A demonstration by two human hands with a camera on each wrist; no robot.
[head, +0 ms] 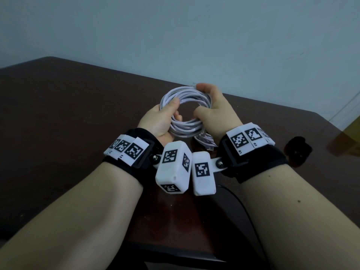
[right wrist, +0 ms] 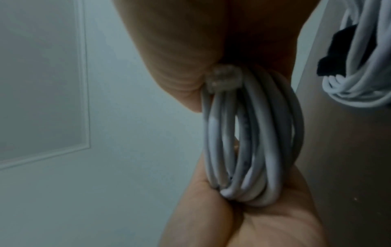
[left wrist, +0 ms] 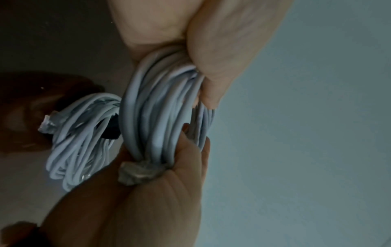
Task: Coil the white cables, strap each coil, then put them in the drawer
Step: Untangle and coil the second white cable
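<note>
I hold a coil of white cable [head: 187, 95] upright above the dark brown table [head: 68, 114], one hand on each side. My left hand [head: 172, 113] grips the coil's left side, thumb over the strands; a clear plug [left wrist: 139, 172] lies against its palm. My right hand [head: 201, 100] grips the right side, thumb on top. The coil [left wrist: 160, 107] [right wrist: 251, 142] carries no strap that I can see. A second white coil [head: 204, 140] [left wrist: 80, 142] lies on the table under my right wrist, with a black strap [right wrist: 338, 50] around it. No drawer is in view.
A loose black strap-like piece [head: 297, 151] lies on the table to the right of my right wrist. A thin black cord [head: 240, 203] runs over the table's front edge. A pale wall stands behind the table.
</note>
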